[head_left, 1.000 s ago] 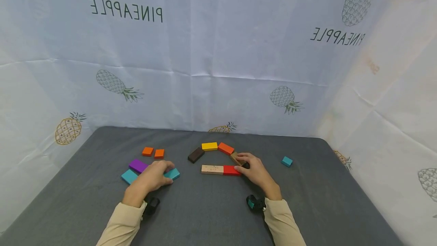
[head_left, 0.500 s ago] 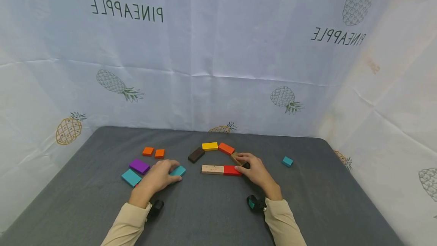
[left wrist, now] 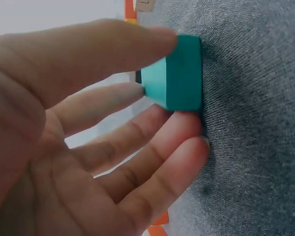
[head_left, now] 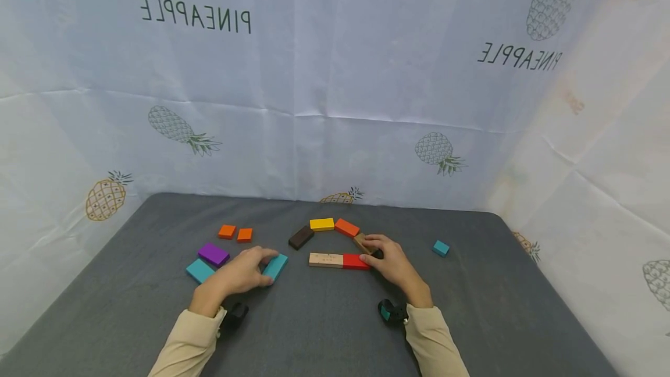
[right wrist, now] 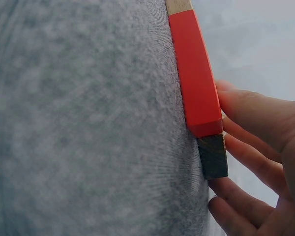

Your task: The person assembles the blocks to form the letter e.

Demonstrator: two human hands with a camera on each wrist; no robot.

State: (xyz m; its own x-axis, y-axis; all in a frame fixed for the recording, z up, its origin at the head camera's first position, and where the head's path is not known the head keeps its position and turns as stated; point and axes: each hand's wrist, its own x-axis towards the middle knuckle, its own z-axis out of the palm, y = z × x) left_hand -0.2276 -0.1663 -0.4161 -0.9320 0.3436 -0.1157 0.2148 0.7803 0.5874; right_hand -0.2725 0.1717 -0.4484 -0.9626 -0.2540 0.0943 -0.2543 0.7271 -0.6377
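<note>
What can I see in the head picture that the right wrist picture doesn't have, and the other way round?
Only the head view shows the left grip holding a teal block, plus the purple block, the yellow block and the pineapple drawings. Only the right wrist view shows the short end of the red block, up close. Both show the right grip, the red block itself, part of the pale wooden block and the grey tabletop.

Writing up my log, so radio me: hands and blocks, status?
Left hand pinching a teal block. Right hand touching red block. Nothing visible lying between teal block and pale wood block.
</note>
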